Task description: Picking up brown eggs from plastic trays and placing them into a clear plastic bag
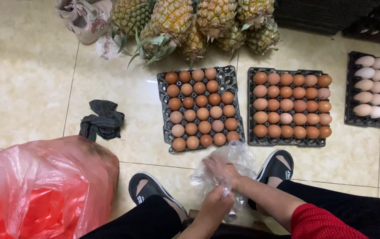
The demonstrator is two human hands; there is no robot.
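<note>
My left hand (214, 206) and my right hand (222, 170) both grip a crumpled clear plastic bag (238, 155) just above the floor between my feet. The right hand lies on the bag's upper part; the left pinches its lower part. Just beyond the bag lie two dark egg trays: the left tray (230, 79) tilted, nearly full of brown eggs, and the right tray (252, 73) full of brown eggs.
A large red plastic bag (39, 186) bulges at bottom left, with a dark cloth (102, 119) beside it. Several pineapples (190, 22) lie at the top, with a pair of pale shoes (86, 17) at their left. A third tray (351, 110) holds pale eggs at far right. Tiled floor.
</note>
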